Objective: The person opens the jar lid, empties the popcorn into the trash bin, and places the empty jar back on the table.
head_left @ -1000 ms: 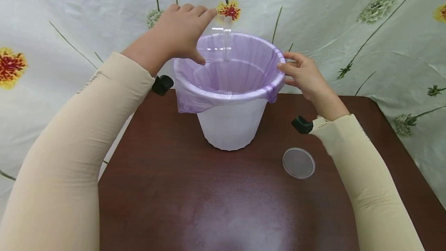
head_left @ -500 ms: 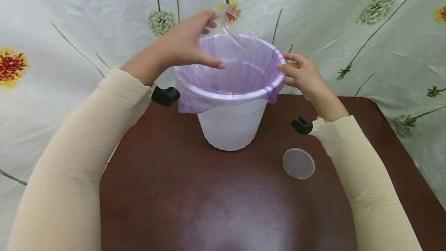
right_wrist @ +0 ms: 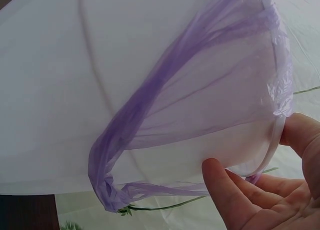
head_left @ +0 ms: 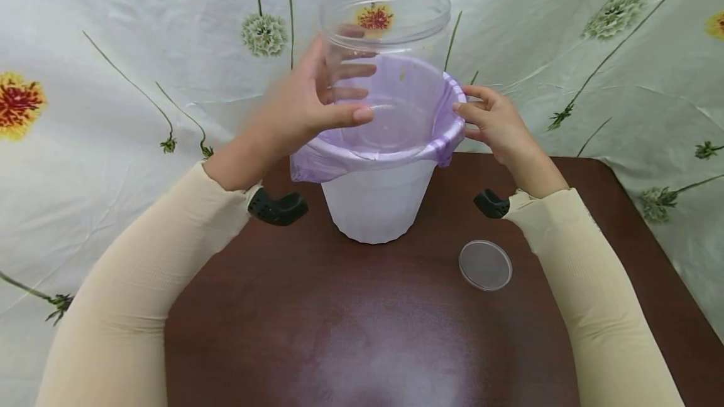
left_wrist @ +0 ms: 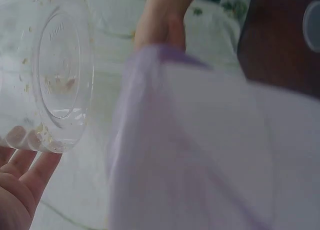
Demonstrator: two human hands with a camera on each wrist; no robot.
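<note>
My left hand (head_left: 308,102) holds a clear plastic jar (head_left: 404,74) by its side, thumb in front and fingers round the back. The jar stands roughly upright, its lidless mouth upward, over the bin's opening. Small yellowish crumbs cling to its wall and base in the left wrist view. Below it stands a white trash bin (head_left: 376,206) with a purple bag (head_left: 319,165) folded over its rim. My right hand (head_left: 494,121) grips that rim at the right, with thumb and fingers about the edge in the right wrist view. Part of the bin's inside shows through the jar.
A round clear lid (head_left: 485,265) lies on the dark brown table (head_left: 271,319), to the right of the bin. Behind the table hangs a pale flowered cloth (head_left: 537,11). Both wrists carry small black cameras.
The jar has turned from tipped over the bin to upright, and my left hand has rotated with it, bringing the thumb forward. My right hand stays on the rim.
</note>
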